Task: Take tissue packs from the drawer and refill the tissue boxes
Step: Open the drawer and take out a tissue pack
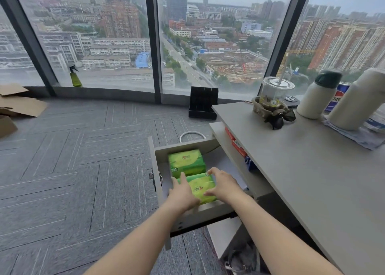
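Reaching into the drawer (158, 183), the near pack (201, 188) is flanked by spread left hand (181, 193) and right hand (224, 184), not yet lifted. A second pack (186, 162) waits; no tissue boxes are seen, so refilling is judged undone.

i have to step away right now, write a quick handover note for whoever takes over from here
Left hand: open, on the left side of the near tissue pack.
Right hand: open, over its right side; no firm grip visible yet.
Both packs lie in the open drawer; the far tissue pack is untouched.
Done: drawer opened.
Left: lift the packs out and refill the tissue boxes, which are not in view.
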Available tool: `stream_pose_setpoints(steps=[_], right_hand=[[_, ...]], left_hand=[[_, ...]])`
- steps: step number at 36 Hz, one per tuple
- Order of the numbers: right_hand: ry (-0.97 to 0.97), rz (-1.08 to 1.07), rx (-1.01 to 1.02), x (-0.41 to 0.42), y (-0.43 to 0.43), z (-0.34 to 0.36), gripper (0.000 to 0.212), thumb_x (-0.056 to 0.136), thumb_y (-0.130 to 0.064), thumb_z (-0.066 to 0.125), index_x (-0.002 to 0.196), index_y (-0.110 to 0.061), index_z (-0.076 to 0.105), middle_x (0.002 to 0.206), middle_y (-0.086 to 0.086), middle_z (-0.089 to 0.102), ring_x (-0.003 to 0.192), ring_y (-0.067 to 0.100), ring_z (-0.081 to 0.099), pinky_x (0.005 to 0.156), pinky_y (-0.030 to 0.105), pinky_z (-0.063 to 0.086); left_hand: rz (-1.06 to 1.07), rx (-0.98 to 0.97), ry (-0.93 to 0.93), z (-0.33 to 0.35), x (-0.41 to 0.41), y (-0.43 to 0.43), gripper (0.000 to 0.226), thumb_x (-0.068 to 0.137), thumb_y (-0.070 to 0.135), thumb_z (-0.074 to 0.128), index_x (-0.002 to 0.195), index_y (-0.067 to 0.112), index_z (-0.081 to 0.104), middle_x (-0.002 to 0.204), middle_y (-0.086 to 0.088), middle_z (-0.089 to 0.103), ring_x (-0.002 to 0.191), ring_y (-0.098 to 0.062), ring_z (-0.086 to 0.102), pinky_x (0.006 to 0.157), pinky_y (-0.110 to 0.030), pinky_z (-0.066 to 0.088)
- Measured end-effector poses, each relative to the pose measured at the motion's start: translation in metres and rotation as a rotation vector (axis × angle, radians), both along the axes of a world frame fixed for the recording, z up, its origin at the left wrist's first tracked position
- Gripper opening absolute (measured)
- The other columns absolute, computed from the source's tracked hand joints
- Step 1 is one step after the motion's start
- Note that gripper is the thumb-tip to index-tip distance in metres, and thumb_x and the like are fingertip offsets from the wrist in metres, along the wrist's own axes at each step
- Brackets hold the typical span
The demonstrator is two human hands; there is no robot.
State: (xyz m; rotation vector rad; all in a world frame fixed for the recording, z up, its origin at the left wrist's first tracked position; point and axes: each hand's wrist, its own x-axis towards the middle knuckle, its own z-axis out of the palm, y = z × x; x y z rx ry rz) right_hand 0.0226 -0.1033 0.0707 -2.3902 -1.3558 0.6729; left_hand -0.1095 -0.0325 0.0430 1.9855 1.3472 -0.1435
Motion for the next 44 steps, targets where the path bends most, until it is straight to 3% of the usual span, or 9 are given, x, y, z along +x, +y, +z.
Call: stream_pose_setpoints(steps=[3, 6, 8, 11, 23, 27, 32, 38, 44], right_hand=[[0.029, -0.014, -0.074, 0.002, 0.003, -0.005, 0.079, 0.068, -0.034, 0.085, 0.134, -0.025, 0.042, 0.123, 0.007, 0.062, 0.111, 0.026, 0.059, 0.094, 0.038, 0.049], [0.083, -0.019, -0.130, 0.002, 0.005, -0.010, 0.088, 0.067, -0.033, 0.085, 0.139, -0.026, 0.035, 0.128, 0.008, 0.060, 0.117, 0.028, 0.056, 0.096, 0.036, 0.046], [0.114, -0.010, -0.135, 0.001, 0.008, -0.013, 0.092, 0.066, -0.029, 0.086, 0.140, -0.025, 0.033, 0.129, 0.009, 0.059, 0.117, 0.028, 0.055, 0.097, 0.037, 0.046], [0.091, -0.013, -0.113, -0.001, 0.010, -0.016, 0.088, 0.067, -0.026, 0.085, 0.138, -0.023, 0.034, 0.125, 0.010, 0.061, 0.113, 0.029, 0.058, 0.094, 0.036, 0.047], [0.026, -0.092, 0.248, -0.002, 0.006, 0.021, 0.080, 0.074, -0.018, 0.078, 0.141, -0.025, 0.035, 0.126, 0.007, 0.057, 0.109, 0.025, 0.058, 0.091, 0.036, 0.049], [-0.053, -0.107, 0.446, 0.002, 0.002, 0.066, 0.077, 0.071, -0.017, 0.080, 0.137, -0.026, 0.041, 0.124, 0.001, 0.058, 0.112, 0.022, 0.056, 0.094, 0.037, 0.047], [-0.151, -0.134, 0.605, 0.011, -0.022, 0.124, 0.077, 0.072, -0.019, 0.079, 0.138, -0.028, 0.041, 0.122, 0.006, 0.058, 0.106, 0.025, 0.058, 0.089, 0.032, 0.044], [-0.192, -0.214, 0.716, 0.028, -0.079, 0.164, 0.078, 0.071, -0.026, 0.082, 0.138, -0.029, 0.042, 0.129, 0.001, 0.056, 0.112, 0.018, 0.054, 0.086, 0.025, 0.040], [-0.262, -0.353, 0.732, 0.044, -0.155, 0.173, 0.078, 0.072, -0.028, 0.083, 0.138, -0.028, 0.043, 0.129, 0.001, 0.057, 0.110, 0.017, 0.053, 0.090, 0.031, 0.045]], left_hand=[[0.031, -0.042, 0.069, -0.013, -0.001, 0.001, 0.119, 0.079, 0.042, 0.071, 0.150, 0.013, -0.021, 0.158, -0.027, -0.010, 0.139, -0.045, 0.032, 0.114, -0.046, 0.032], [0.088, -0.064, -0.001, -0.016, 0.001, 0.000, 0.117, 0.079, 0.036, 0.072, 0.151, 0.010, -0.017, 0.150, -0.027, 0.027, 0.129, -0.036, 0.048, 0.106, -0.038, 0.041], [0.150, -0.076, -0.106, -0.016, 0.001, 0.000, 0.112, 0.074, 0.028, 0.079, 0.151, 0.011, 0.000, 0.138, -0.021, 0.041, 0.122, -0.034, 0.052, 0.103, -0.037, 0.043], [0.199, -0.057, -0.184, -0.014, 0.000, 0.000, 0.108, 0.067, 0.023, 0.084, 0.148, 0.014, 0.011, 0.132, -0.018, 0.042, 0.119, -0.034, 0.053, 0.102, -0.037, 0.044], [0.211, 0.130, -0.427, 0.039, 0.011, 0.001, 0.101, 0.077, 0.009, 0.077, 0.153, 0.020, 0.012, 0.135, -0.018, 0.041, 0.117, -0.031, 0.051, 0.092, -0.033, 0.045], [0.167, 0.251, -0.560, 0.079, 0.015, 0.003, 0.098, 0.078, 0.010, 0.074, 0.153, 0.022, 0.012, 0.137, -0.014, 0.041, 0.118, -0.025, 0.045, 0.092, -0.028, 0.036], [0.086, 0.407, -0.724, 0.127, 0.023, -0.014, 0.099, 0.077, 0.015, 0.076, 0.153, 0.023, 0.012, 0.140, -0.009, 0.043, 0.130, -0.025, 0.042, 0.110, -0.041, 0.037], [-0.035, 0.485, -0.903, 0.162, 0.047, -0.048, 0.096, 0.074, 0.021, 0.079, 0.150, 0.030, 0.020, 0.136, -0.006, 0.045, 0.124, -0.017, 0.043, 0.105, -0.033, 0.038], [-0.190, 0.412, -0.959, 0.176, 0.076, -0.104, 0.093, 0.077, 0.023, 0.078, 0.150, 0.035, 0.021, 0.134, -0.004, 0.043, 0.118, -0.009, 0.039, 0.099, -0.026, 0.031]])
